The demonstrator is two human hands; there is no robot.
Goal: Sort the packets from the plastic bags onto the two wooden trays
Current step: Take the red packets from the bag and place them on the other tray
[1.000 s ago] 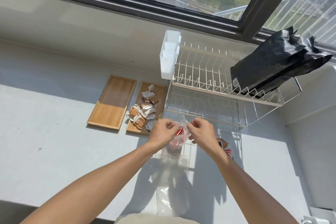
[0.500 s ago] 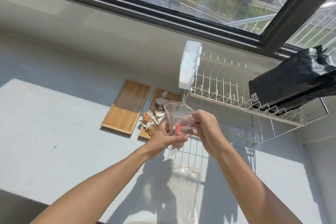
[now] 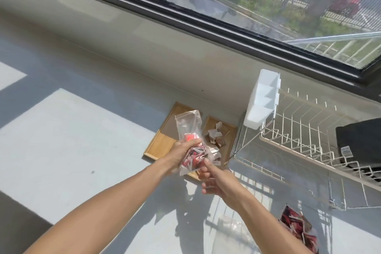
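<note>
Packets (image 3: pixel 194 155), red and dark, sit bunched in the lower end of a clear plastic bag (image 3: pixel 190 140) raised above the near edges of the two wooden trays. The left hand (image 3: pixel 181 155) has its grip wrapped tight round the bag's middle, probably to keep the contents gathered while the bag is opened or tipped. The right hand (image 3: pixel 214 179) is at the bag's bottom corner with thumb and fingers loosely curled; whether it pinches the plastic I cannot tell. The bag's long axis runs near upright, leaning a little left, its empty end pointing up and away. The left tray (image 3: pixel 162 142) looks bare; the right tray (image 3: pixel 231 136) carries brown packets (image 3: pixel 216 136). More red packets (image 3: pixel 296 227) lie on the surface (image 3: pixel 72 150) at the right.
</note>
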